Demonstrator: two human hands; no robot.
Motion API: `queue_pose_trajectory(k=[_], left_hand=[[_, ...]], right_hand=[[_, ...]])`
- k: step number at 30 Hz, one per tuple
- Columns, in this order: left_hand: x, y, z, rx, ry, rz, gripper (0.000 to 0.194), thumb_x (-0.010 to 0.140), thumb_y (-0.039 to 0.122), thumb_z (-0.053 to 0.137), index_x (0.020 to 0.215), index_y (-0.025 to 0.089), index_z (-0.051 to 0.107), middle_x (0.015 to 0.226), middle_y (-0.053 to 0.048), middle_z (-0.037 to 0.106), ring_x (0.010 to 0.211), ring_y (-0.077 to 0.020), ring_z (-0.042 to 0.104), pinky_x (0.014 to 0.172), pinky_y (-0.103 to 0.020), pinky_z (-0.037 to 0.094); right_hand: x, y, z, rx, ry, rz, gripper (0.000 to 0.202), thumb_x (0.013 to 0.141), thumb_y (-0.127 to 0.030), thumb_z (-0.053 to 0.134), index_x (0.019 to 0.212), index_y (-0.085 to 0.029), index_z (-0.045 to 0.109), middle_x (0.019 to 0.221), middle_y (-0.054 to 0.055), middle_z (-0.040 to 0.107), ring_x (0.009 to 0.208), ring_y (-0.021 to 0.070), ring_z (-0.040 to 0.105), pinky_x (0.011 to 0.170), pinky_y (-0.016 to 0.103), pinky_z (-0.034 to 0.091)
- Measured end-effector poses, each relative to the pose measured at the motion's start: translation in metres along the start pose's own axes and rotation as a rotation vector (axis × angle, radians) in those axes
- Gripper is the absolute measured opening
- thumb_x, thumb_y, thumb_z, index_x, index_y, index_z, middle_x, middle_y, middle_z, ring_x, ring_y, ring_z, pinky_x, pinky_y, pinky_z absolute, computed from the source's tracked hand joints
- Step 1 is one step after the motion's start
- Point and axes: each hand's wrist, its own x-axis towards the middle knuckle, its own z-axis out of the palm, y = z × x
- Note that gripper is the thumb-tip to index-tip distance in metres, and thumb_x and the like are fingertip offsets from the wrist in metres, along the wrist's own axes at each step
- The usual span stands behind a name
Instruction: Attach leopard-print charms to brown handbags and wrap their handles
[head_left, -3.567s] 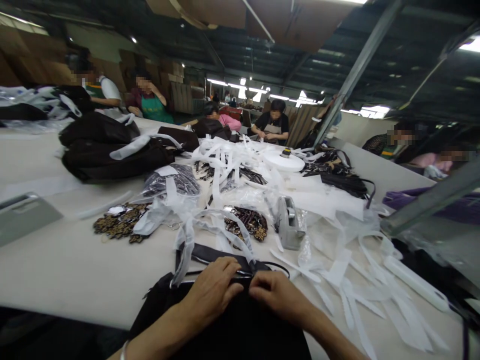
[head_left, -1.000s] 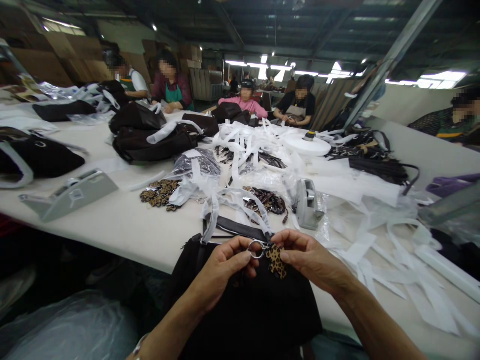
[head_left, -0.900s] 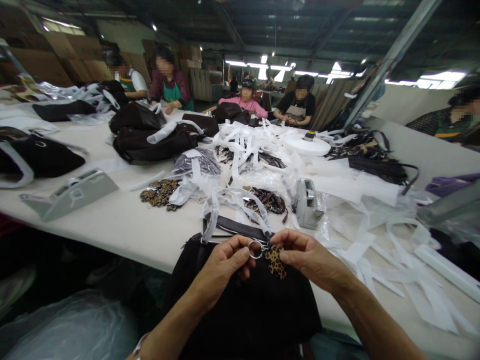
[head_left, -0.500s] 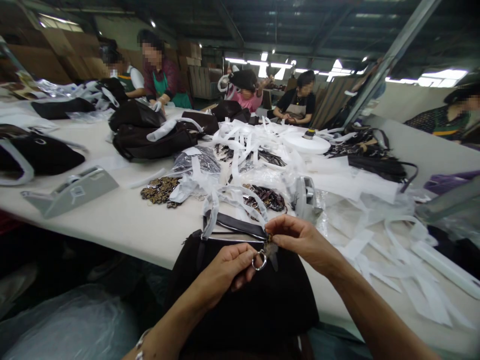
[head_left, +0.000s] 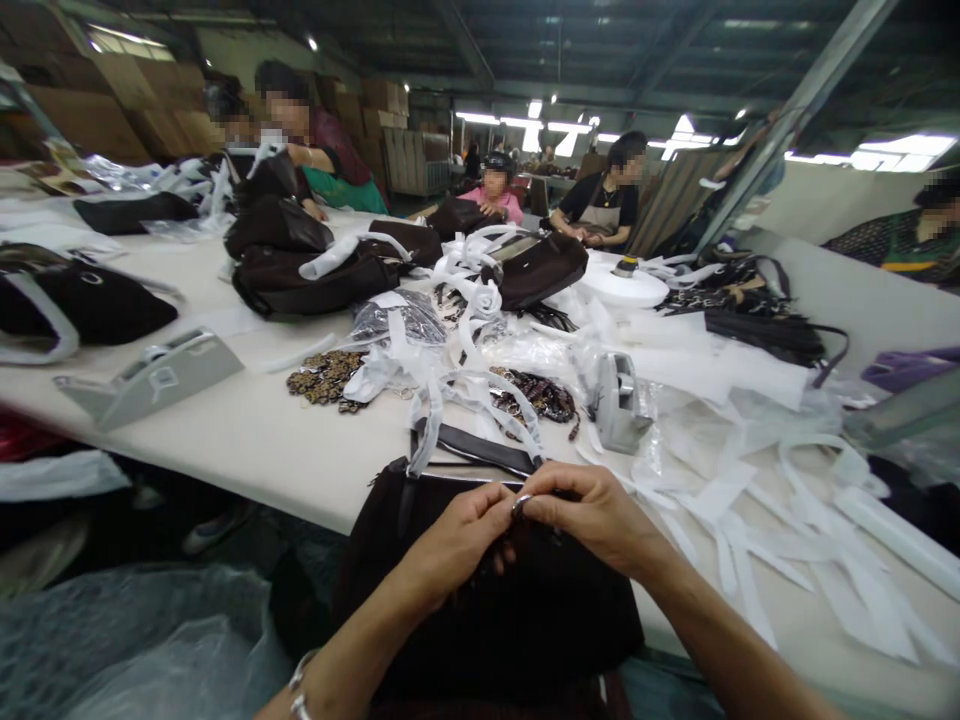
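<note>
The black bag point(head_left: 517, 640) lies across the near edge of the pale table point(head_left: 315, 465), its zipped top over the tabletop and its lower part reaching toward the person. Above the bag's front, just below the zip, the left hand point(head_left: 465, 535) and right hand point(head_left: 589, 505) meet, both pinching a small metal ring point(head_left: 519, 507) between thumb and forefinger, the grip narrow; what the curled fingers hide beneath it I cannot tell. To the bag's left, tabletop shows along the edge as far as a grey tape dispenser point(head_left: 154, 378), leaving the left arm room on that side. Beyond the bag's white-wrapped handle point(head_left: 429, 425), the space is tighter: a leopard-patterned charm pile point(head_left: 326, 380) sits ahead and to the left, a dark charm pile point(head_left: 536, 395) just behind the handle, and a second dispenser point(head_left: 621, 405) ahead and to the right. White strips point(head_left: 750, 540) crowd the bag's right side.
</note>
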Motion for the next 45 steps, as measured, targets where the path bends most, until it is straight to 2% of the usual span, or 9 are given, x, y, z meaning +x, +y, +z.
queue_pose_trajectory(k=[4,9,13,20,24,31,35,41,45], left_hand=[[-0.004,0.013,-0.009,0.309,0.202,0.192,0.024,0.092,0.038,0.052,0.091,0.018,0.064,0.082,-0.002,0.060,0.080,-0.0168,0.055,0.075,-0.026,0.042],[-0.010,0.028,-0.009,0.422,0.101,0.166,0.027,0.089,0.041,0.057,0.079,0.017,0.061,0.070,0.002,0.053,0.066,-0.0120,0.047,0.061,-0.023,0.037],[-0.008,0.025,-0.003,0.286,0.042,0.063,0.033,0.086,0.047,0.061,0.076,0.016,0.056,0.065,0.004,0.052,0.056,-0.0086,0.047,0.052,-0.020,0.036],[-0.005,0.015,-0.002,-0.071,0.126,0.005,0.035,0.083,0.048,0.065,0.080,0.016,0.053,0.063,0.002,0.059,0.046,-0.0066,0.051,0.043,-0.016,0.042],[-0.006,0.023,0.000,-0.079,0.153,0.065,0.034,0.083,0.048,0.064,0.080,0.016,0.053,0.064,0.002,0.062,0.047,-0.0073,0.054,0.042,-0.016,0.044],[-0.006,0.034,0.005,0.078,0.179,0.102,0.031,0.085,0.047,0.062,0.080,0.017,0.054,0.062,0.003,0.059,0.046,-0.0070,0.050,0.041,-0.016,0.040],[-0.007,0.036,0.006,0.137,0.151,0.168,0.026,0.086,0.041,0.062,0.079,0.017,0.057,0.061,0.003,0.058,0.049,-0.0069,0.048,0.046,-0.017,0.037],[-0.006,0.037,0.005,0.224,0.053,0.394,0.018,0.088,0.032,0.063,0.082,0.016,0.066,0.072,0.000,0.059,0.067,-0.0109,0.053,0.064,-0.021,0.041],[-0.004,0.036,0.004,0.270,-0.042,0.484,0.015,0.088,0.029,0.063,0.083,0.017,0.071,0.077,-0.002,0.058,0.075,-0.0133,0.054,0.071,-0.024,0.042]], right_hand=[[0.000,-0.001,-0.004,-0.066,-0.004,0.126,0.019,0.076,-0.038,0.074,0.084,-0.021,0.077,0.077,0.001,0.073,0.072,0.0177,0.063,0.069,0.029,0.046],[0.001,-0.007,-0.002,-0.059,-0.052,0.111,0.019,0.073,-0.035,0.076,0.085,-0.020,0.074,0.072,-0.001,0.070,0.065,0.0137,0.059,0.061,0.025,0.042],[0.003,-0.007,0.001,0.030,-0.064,0.107,0.027,0.072,-0.040,0.078,0.087,-0.019,0.069,0.066,-0.003,0.065,0.059,0.0110,0.054,0.055,0.023,0.037],[-0.008,0.006,0.011,0.330,-0.018,0.055,0.028,0.074,-0.038,0.078,0.088,-0.019,0.064,0.083,0.000,0.066,0.077,0.0138,0.058,0.071,0.026,0.043],[-0.017,0.010,0.022,0.518,0.058,0.086,0.023,0.081,-0.040,0.072,0.087,-0.019,0.063,0.073,-0.003,0.061,0.066,0.0102,0.052,0.064,0.023,0.040],[-0.023,0.006,0.029,0.943,-0.047,0.165,0.021,0.086,-0.039,0.066,0.083,-0.019,0.063,0.075,0.000,0.067,0.069,0.0130,0.062,0.068,0.025,0.045],[-0.023,0.009,0.031,1.110,-0.103,0.254,0.024,0.085,-0.039,0.066,0.082,-0.016,0.063,0.082,0.006,0.071,0.077,0.0186,0.067,0.077,0.034,0.050],[-0.032,0.013,0.039,1.273,-0.407,0.382,0.035,0.081,-0.049,0.067,0.088,-0.014,0.065,0.071,0.004,0.070,0.072,0.0207,0.068,0.086,0.051,0.050],[-0.040,0.010,0.048,1.299,-0.302,0.339,0.031,0.073,-0.041,0.078,0.082,-0.015,0.065,0.068,0.001,0.067,0.066,0.0164,0.065,0.073,0.039,0.055]])
